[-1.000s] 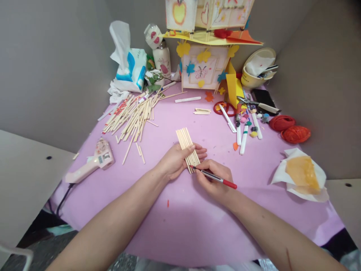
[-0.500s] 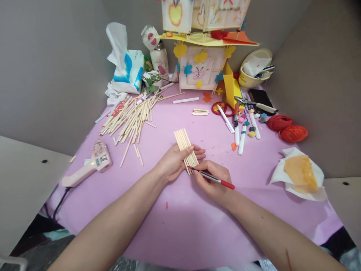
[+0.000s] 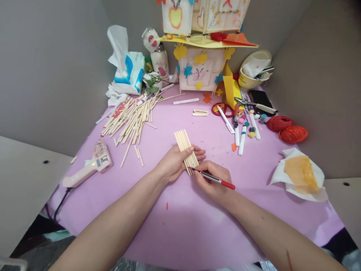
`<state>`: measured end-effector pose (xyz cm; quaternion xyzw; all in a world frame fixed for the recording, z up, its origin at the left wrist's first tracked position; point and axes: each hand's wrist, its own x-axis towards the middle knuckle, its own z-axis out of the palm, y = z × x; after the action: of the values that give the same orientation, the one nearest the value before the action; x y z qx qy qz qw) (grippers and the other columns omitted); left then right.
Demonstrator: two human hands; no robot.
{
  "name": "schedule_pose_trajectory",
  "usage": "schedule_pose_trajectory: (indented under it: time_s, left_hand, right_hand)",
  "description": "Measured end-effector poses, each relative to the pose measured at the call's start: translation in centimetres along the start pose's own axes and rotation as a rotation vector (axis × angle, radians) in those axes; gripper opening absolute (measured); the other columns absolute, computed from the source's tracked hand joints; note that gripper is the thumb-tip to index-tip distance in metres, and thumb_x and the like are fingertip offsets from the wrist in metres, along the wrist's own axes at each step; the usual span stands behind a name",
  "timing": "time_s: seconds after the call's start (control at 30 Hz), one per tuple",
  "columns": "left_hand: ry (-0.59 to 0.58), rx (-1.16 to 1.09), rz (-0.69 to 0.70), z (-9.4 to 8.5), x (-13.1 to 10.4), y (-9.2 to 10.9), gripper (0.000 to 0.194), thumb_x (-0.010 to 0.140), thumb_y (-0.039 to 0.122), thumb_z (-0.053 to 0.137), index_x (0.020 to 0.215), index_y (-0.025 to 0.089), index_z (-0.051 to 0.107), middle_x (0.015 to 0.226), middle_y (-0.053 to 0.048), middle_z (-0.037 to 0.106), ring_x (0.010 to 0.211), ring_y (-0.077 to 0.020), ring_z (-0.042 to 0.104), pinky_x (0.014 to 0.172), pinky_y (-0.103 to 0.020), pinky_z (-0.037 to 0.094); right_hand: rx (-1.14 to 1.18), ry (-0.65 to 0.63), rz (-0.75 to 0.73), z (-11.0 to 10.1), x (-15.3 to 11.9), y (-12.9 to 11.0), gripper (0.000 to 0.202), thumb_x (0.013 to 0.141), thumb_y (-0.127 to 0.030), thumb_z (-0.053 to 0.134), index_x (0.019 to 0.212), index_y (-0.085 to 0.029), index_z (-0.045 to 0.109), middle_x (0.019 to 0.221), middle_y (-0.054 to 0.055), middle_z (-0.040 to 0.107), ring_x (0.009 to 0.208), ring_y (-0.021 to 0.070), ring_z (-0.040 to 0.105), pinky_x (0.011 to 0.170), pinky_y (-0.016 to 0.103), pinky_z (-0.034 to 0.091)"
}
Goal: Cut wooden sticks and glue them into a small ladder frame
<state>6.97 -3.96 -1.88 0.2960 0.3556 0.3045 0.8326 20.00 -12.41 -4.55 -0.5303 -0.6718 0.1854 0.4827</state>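
Observation:
Several pale wooden sticks (image 3: 184,145) lie side by side in my left hand (image 3: 176,162), the thumb pressed across them and the fingers beneath. My right hand (image 3: 213,177) grips a red marker (image 3: 216,178) with a grey barrel and red end. Its tip is at the lower part of the sticks, where small dark marks show. Both hands are close together above the purple table cover (image 3: 180,233), which has a short red line on it.
Loose sticks (image 3: 135,116) and a pink glue gun (image 3: 97,162) lie left. A decorated stick house (image 3: 199,69) stands behind. Right are scissors (image 3: 222,109), white markers (image 3: 242,139), pliers (image 3: 256,104), red yarn (image 3: 293,133) and an orange-stained cloth (image 3: 301,175).
The camera view has tilted very slightly. Both hands, the sticks and the marker stay almost where they were.

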Motion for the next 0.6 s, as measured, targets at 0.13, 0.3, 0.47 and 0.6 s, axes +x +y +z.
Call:
schedule_pose_trajectory:
  time_s: [0.13, 0.3, 0.47, 0.6]
  left_hand:
    - [-0.002, 0.002, 0.005, 0.01, -0.03, 0.00, 0.014, 0.081, 0.019, 0.063, 0.088, 0.007, 0.063, 0.096, -0.018, 0.070, 0.087, -0.0247, 0.069, 0.092, -0.045, 0.049]
    - [0.007, 0.014, 0.008, 0.16, -0.11, 0.09, 0.013, 0.081, 0.019, 0.062, 0.087, 0.007, 0.063, 0.095, -0.017, 0.070, 0.086, -0.0243, 0.069, 0.091, -0.044, 0.050]
    - [0.010, 0.020, 0.009, 0.22, -0.11, 0.06, 0.012, 0.083, 0.017, 0.060, 0.088, 0.007, 0.063, 0.096, -0.017, 0.070, 0.086, -0.0237, 0.069, 0.090, -0.042, 0.051]
    - [0.008, 0.009, 0.004, 0.20, -0.07, 0.06, 0.013, 0.082, 0.018, 0.062, 0.087, 0.007, 0.063, 0.095, -0.017, 0.070, 0.086, -0.0238, 0.069, 0.091, -0.044, 0.050]
  right_hand:
    - [-0.009, 0.017, 0.008, 0.03, -0.12, 0.18, 0.007, 0.078, -0.016, 0.059, 0.081, -0.021, 0.061, 0.064, -0.002, 0.062, 0.054, 0.0110, 0.057, 0.053, 0.023, 0.044]
    - [-0.017, 0.025, 0.011, -0.04, -0.08, 0.17, 0.006, 0.077, -0.016, 0.059, 0.080, -0.021, 0.060, 0.061, -0.003, 0.060, 0.050, 0.0100, 0.054, 0.053, 0.022, 0.044]
    - [-0.006, 0.031, 0.006, 0.01, -0.09, 0.12, 0.008, 0.076, -0.015, 0.060, 0.081, -0.021, 0.060, 0.063, -0.003, 0.061, 0.051, 0.0099, 0.055, 0.053, 0.022, 0.044]
    - [-0.010, 0.026, -0.002, 0.09, -0.07, 0.11, 0.007, 0.077, -0.016, 0.060, 0.081, -0.021, 0.061, 0.063, -0.002, 0.062, 0.051, 0.0103, 0.055, 0.052, 0.023, 0.044]
